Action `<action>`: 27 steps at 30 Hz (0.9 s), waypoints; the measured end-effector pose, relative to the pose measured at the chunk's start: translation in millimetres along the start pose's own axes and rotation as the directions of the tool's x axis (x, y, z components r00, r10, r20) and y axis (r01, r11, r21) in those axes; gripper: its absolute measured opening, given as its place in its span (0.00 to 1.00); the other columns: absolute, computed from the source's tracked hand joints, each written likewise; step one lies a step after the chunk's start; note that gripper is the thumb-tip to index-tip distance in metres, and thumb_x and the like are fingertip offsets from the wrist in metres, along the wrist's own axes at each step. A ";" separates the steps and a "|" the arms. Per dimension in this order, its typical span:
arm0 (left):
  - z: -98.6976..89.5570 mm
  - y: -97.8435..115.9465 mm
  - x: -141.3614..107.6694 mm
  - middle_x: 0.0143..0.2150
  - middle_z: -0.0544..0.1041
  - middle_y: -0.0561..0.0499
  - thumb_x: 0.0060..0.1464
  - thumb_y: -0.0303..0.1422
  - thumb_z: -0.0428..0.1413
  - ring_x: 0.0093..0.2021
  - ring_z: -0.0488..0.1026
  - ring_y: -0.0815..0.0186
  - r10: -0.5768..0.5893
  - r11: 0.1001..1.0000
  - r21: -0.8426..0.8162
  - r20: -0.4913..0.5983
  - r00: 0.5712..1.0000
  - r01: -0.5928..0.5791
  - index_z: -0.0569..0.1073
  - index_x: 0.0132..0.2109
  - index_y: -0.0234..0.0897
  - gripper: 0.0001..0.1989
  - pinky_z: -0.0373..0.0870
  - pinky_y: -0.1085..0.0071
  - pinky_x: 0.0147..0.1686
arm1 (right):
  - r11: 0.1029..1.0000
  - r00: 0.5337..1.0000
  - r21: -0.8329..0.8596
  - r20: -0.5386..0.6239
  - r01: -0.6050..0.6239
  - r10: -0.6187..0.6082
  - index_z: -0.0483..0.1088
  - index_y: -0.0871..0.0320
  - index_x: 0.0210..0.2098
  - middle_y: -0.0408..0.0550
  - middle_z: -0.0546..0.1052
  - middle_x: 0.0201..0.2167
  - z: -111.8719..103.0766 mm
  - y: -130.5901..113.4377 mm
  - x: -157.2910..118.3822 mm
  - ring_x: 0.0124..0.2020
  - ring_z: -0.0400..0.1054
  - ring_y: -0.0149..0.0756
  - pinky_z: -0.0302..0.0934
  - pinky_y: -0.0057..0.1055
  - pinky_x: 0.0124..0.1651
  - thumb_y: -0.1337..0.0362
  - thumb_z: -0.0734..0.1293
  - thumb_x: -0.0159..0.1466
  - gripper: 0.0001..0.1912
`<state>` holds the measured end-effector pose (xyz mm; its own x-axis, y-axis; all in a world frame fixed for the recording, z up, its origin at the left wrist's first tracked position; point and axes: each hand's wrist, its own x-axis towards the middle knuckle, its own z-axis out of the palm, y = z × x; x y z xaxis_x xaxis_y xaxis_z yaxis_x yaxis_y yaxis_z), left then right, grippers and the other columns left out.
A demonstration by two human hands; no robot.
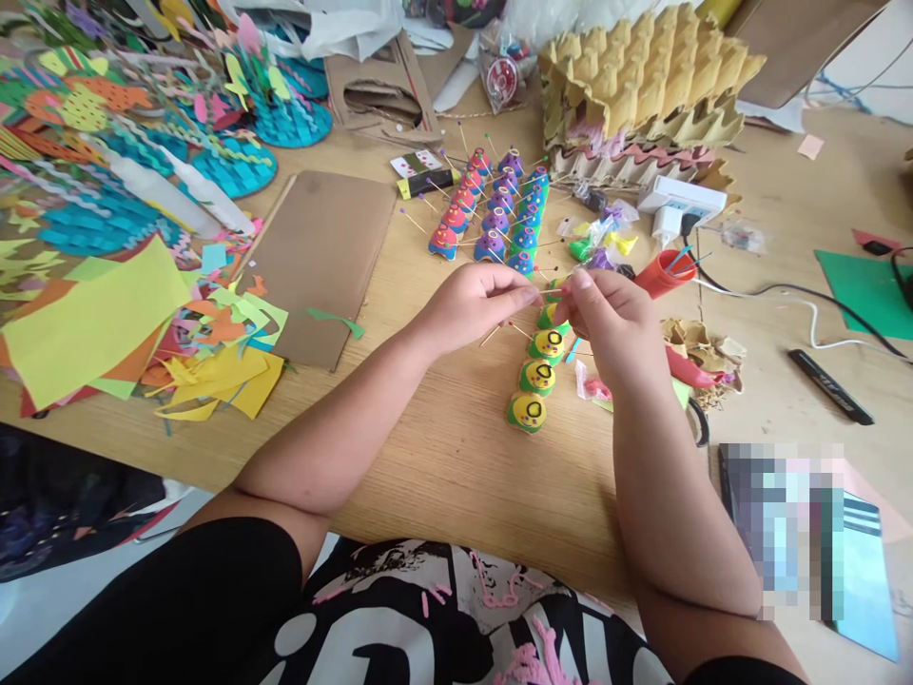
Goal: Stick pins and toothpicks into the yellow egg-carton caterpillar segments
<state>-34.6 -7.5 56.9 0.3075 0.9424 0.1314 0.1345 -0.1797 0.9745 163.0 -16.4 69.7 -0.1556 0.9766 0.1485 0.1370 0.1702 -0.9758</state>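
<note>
My left hand (475, 306) and my right hand (614, 319) meet over the wooden table (456, 447), fingertips pinched close together. Between them runs a thin, pale stick (549, 292), with a hand at each end. Just below lies a yellow-and-green egg-carton caterpillar (536, 378) with dark rings and small dots; its far end is partly hidden by my fingers. Beyond my hands stand a red-and-blue caterpillar (462, 211), a purple one (495, 221) and a green-and-blue one (528, 217), with thin, ball-tipped sticks poking out.
Coloured paper scraps (100, 323) and a cardboard sheet (320, 257) lie left. Stacked egg trays (642, 76) stand at the back. At right are a red cup (663, 274), a white power strip (681, 198) with cables, and a black cutter knife (831, 385).
</note>
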 end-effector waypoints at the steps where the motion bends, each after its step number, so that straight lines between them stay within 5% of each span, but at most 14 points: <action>1: 0.2 -0.5 -0.1 0.27 0.74 0.53 0.61 0.46 0.61 0.26 0.65 0.72 -0.003 1.000 -0.006 -0.002 1.000 0.003 0.82 0.38 0.35 0.18 0.58 0.72 0.28 | 1.000 1.000 0.008 0.012 0.005 -0.005 0.76 0.55 0.30 0.43 0.76 0.23 0.8 -0.7 -0.2 0.21 0.60 0.26 0.49 0.28 0.22 0.43 0.74 0.63 0.21; 9: -0.8 -1.3 0.4 0.32 0.78 0.51 0.63 0.43 0.60 0.31 0.71 0.71 0.035 0.999 -0.028 -0.014 0.999 -0.035 0.82 0.42 0.35 0.15 0.68 0.73 0.35 | 0.994 0.997 0.093 -0.067 0.049 -0.043 0.73 0.52 0.30 0.41 0.76 0.23 4.4 0.9 0.7 0.24 0.65 0.29 0.56 0.29 0.25 0.47 0.78 0.59 0.18; 13: 1.6 -0.3 0.4 0.30 0.77 0.52 0.63 0.43 0.60 0.32 0.72 0.70 0.051 0.997 -0.050 -0.051 0.997 -0.054 0.81 0.40 0.35 0.14 0.68 0.74 0.35 | 0.975 0.997 0.213 -0.069 0.061 -0.047 0.73 0.53 0.34 0.41 0.76 0.29 16.4 6.0 -0.2 0.32 0.71 0.30 0.66 0.29 0.34 0.48 0.81 0.55 0.20; 20: 7.8 4.1 -2.3 0.29 0.77 0.52 0.63 0.44 0.60 0.33 0.73 0.70 0.094 0.995 -0.038 -0.060 0.994 -0.097 0.80 0.37 0.35 0.15 0.70 0.73 0.35 | 0.948 0.982 0.309 -0.190 0.084 -0.025 0.71 0.52 0.34 0.42 0.74 0.32 42.1 14.4 -7.0 0.33 0.69 0.30 0.65 0.29 0.34 0.51 0.78 0.60 0.16; 24: 8.5 9.0 -4.3 0.32 0.79 0.50 0.62 0.45 0.61 0.33 0.74 0.69 0.124 0.991 -0.035 -0.120 0.985 -0.129 0.81 0.41 0.35 0.16 0.72 0.73 0.36 | 0.965 0.969 0.217 -0.226 0.148 -0.098 0.68 0.51 0.33 0.42 0.72 0.32 29.0 2.3 -4.6 0.31 0.66 0.30 0.61 0.30 0.32 0.49 0.73 0.65 0.16; 27: 5.5 10.8 -4.4 0.37 0.81 0.49 0.63 0.45 0.61 0.35 0.75 0.70 0.174 0.983 -0.008 -0.269 0.947 -0.183 0.80 0.43 0.36 0.15 0.73 0.73 0.38 | 0.970 0.938 0.157 -0.322 0.186 -0.128 0.66 0.50 0.34 0.43 0.70 0.32 1.6 -13.5 -4.4 0.28 0.62 0.30 0.56 0.31 0.27 0.45 0.70 0.66 0.17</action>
<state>-29.4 -15.2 65.8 0.0613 0.9372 0.3433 0.0681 -0.3471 0.9354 160.3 -23.1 81.9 0.1513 0.9367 0.3159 -0.0497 0.3263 -0.9439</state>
